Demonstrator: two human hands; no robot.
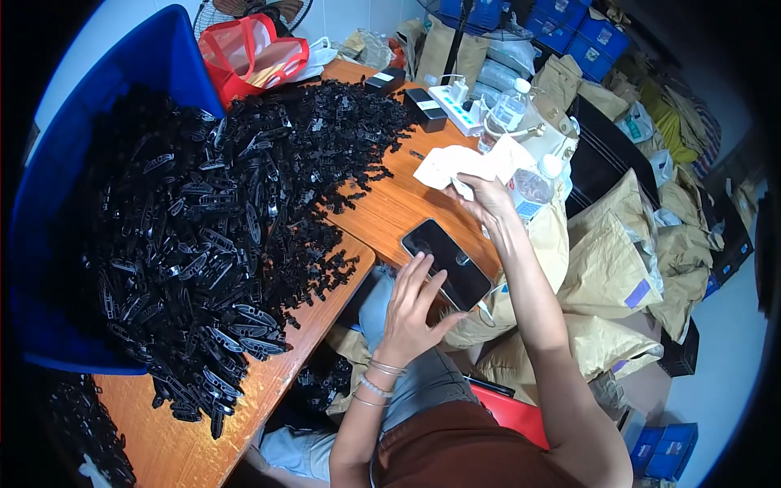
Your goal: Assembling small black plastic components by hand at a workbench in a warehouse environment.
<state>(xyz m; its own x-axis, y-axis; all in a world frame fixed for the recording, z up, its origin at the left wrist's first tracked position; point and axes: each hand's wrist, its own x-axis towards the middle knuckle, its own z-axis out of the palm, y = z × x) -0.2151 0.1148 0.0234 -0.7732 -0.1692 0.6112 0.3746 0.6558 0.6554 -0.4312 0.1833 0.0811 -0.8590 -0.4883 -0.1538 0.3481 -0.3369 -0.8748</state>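
A black smartphone [464,281] lies face up near the table's right edge. My left hand [413,305] is open, its fingers spread and their tips over the phone's near left edge; I cannot tell how firmly they touch. Beyond the phone, my right hand [486,198] is closed on a crumpled white tissue [464,165], with thumb and fingers partly hidden under it. Beside that hand stands a clear plastic bottle [533,189]. To the left, a large heap of black plastic parts [220,211] spreads across the table.
A blue bin [41,187] on its side spills the black parts onto the wooden table [374,213]. At the back are a red bag [244,57], two small black boxes [425,111], a white power strip [455,110] and another bottle [508,110]. Brown sacks [610,244] crowd the right side.
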